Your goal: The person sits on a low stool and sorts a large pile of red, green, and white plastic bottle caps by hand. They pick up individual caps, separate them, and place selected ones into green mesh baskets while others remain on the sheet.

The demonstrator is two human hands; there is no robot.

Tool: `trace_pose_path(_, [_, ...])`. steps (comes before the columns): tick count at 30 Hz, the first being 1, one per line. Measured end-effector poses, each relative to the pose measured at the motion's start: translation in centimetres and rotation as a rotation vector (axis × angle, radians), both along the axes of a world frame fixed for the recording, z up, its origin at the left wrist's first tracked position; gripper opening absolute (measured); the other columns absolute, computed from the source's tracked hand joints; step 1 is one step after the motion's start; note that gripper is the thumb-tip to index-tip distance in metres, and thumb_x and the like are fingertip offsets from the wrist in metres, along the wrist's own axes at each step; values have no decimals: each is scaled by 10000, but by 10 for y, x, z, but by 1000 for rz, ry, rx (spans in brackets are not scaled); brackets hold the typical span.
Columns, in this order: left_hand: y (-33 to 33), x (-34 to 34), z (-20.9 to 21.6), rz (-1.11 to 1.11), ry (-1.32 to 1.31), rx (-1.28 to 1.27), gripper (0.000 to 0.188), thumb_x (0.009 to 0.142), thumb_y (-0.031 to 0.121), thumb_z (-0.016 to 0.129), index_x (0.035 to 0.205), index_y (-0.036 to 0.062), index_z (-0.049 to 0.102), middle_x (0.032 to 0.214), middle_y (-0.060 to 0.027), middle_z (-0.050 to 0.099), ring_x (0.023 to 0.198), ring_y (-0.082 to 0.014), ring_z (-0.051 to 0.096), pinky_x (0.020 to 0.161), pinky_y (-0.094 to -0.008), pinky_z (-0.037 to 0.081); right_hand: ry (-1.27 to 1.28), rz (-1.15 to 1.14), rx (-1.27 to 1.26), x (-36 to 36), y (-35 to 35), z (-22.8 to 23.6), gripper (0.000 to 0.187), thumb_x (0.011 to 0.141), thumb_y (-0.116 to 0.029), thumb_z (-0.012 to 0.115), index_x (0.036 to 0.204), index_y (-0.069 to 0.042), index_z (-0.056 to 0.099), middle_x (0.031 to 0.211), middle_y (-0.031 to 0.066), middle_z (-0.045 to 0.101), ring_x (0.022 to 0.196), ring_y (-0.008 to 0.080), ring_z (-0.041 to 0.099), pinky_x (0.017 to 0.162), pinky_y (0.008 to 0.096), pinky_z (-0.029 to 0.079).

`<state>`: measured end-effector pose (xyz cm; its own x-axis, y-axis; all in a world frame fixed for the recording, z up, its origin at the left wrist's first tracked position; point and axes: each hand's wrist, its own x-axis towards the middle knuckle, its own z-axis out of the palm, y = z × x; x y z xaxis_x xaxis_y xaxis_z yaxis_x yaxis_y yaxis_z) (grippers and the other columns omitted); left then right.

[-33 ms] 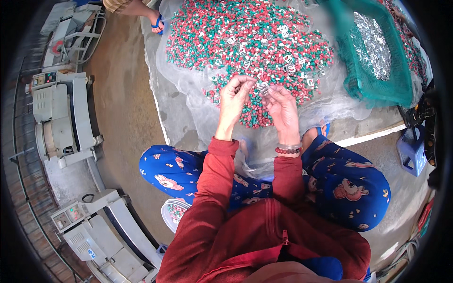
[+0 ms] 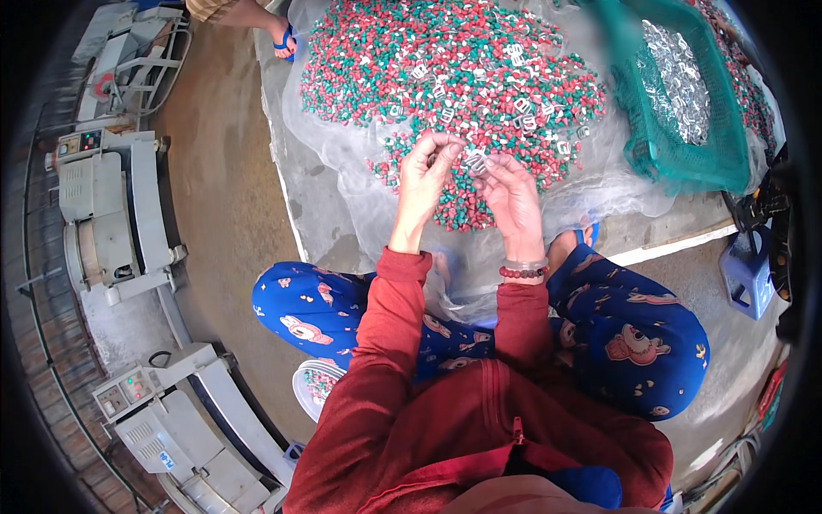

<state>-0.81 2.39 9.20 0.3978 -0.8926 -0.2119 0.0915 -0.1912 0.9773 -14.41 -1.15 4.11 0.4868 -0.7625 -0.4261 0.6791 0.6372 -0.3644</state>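
Over the near part of a heap of small red, green and white pebble-like pieces [image 2: 505, 94], my two hands meet. My right hand [image 2: 514, 195] is closed, pinching a small shiny metal buckle [image 2: 476, 161] between thumb and fingertips. Beside it, my left hand [image 2: 428, 167] is closed in a pinch, its fingertips close to the buckle's upper edge; whatever they grip is too small to make out. More loose metal buckles [image 2: 526, 122] lie scattered on the heap.
A green plastic basket [image 2: 655, 163] with many metal pieces stands at the far right. Whitish netting [image 2: 351, 184] lies under the heap. By my left knee is a white tub [image 2: 301, 390]. A blue plastic stool [image 2: 747, 274] is at right; grey machines [image 2: 94, 184] line the left.
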Motion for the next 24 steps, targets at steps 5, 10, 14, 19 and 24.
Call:
trace_pose_path(5, [-9,-2,-1,-14,89,-6,353,859,193,684,1164,55,572,969,-7,590,711,-22,469,562,-179,356,-108,-91,7,5,-1,-6,203,858,27,581,1060,17,563,1022,140,630,914,214,636,808,325,539])
trace_pose_path(10, [-8,-15,-7,-153,-394,-98,371,766,115,735,1119,66,631,947,-14,596,734,-79,530,583,-217,407,-118,-116,17,2,-6,-7,290,840,70,561,1129,58,543,1067,160,616,962,205,625,844,357,540])
trace_pose_path(14, [-5,-22,-7,-213,-707,-163,156,803,56,667,957,48,686,916,-74,603,790,-191,614,665,-288,488,-70,-85,-62,-2,-5,-7,252,846,67,546,1098,55,549,1018,145,636,892,199,648,777,342,562])
trace_pose_path(19, [-9,-14,-4,-140,-769,-264,118,848,36,616,955,26,665,917,-85,615,800,-178,613,696,-292,493,-84,80,-59,-9,-6,-6,224,845,35,585,1067,31,554,924,132,663,766,238,678,713,354,588])
trace_pose_path(24, [0,-9,-5,-14,-323,-113,113,893,74,600,970,8,650,923,-53,620,820,-125,583,717,-252,459,-373,115,123,3,2,-13,221,852,18,585,1071,21,556,930,131,646,809,252,672,726,357,583])
